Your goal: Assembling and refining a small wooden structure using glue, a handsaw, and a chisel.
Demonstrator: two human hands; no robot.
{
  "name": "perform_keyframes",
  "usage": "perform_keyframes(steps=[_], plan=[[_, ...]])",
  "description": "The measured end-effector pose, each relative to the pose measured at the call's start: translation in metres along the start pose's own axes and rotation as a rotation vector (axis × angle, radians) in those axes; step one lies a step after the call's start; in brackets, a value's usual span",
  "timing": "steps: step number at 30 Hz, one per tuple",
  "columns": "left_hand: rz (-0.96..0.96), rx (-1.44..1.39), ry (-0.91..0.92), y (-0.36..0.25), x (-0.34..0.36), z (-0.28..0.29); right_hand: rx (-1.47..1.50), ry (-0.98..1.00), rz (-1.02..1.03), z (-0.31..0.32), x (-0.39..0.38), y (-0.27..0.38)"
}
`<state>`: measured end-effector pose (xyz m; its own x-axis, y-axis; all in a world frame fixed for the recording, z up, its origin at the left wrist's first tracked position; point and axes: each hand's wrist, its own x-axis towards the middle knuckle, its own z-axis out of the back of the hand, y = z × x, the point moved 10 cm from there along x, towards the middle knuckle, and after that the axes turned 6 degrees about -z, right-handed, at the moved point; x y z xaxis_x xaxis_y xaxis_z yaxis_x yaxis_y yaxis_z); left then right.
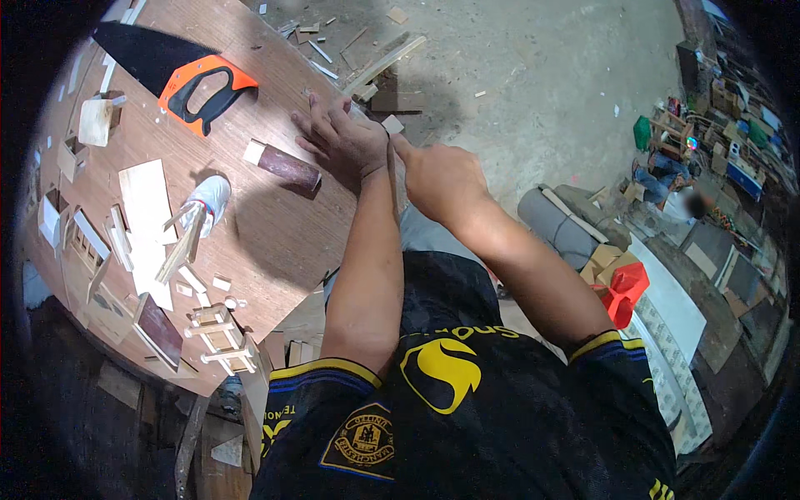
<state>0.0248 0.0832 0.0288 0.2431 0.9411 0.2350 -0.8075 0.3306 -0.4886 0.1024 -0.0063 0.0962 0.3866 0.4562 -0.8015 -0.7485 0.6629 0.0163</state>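
Note:
My left hand (340, 137) is at the right edge of the wooden table, its fingers stretched and spread, with nothing seen in its grasp. Beside its wrist is my right hand (446, 179), curled closed, with its index finger and thumb side toward the left wrist. Whatever the right fingers hold, if anything, is hidden. A small pale wood piece (392, 124) shows just beyond the left wrist. Left of my left hand lies a dark brown block with a pale end (286, 164). Farther off on the table rests a handsaw (204, 87) with an orange and black handle.
A white bottle-like container (212, 197), a pale board (146, 187) and a small wooden frame (218, 335) are on the table (275, 267). Wood scraps (397, 102) litter the concrete floor. At right are a grey roll (554, 221), a red object (625, 292) and a seated person (675, 200).

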Motion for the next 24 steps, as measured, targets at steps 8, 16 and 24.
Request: perform_keyframes(steps=[8,16,24], plan=[[0.067,-0.041,0.063,0.005,-0.001,-0.006,0.030,-0.074,-0.011,-0.003,0.003,0.002],[-0.065,-0.090,0.040,0.007,0.002,-0.002,0.074,-0.094,0.031,0.002,0.008,-0.005],[-0.084,-0.082,0.057,0.006,-0.001,-0.011,0.053,-0.092,0.029,-0.001,0.012,0.001]])
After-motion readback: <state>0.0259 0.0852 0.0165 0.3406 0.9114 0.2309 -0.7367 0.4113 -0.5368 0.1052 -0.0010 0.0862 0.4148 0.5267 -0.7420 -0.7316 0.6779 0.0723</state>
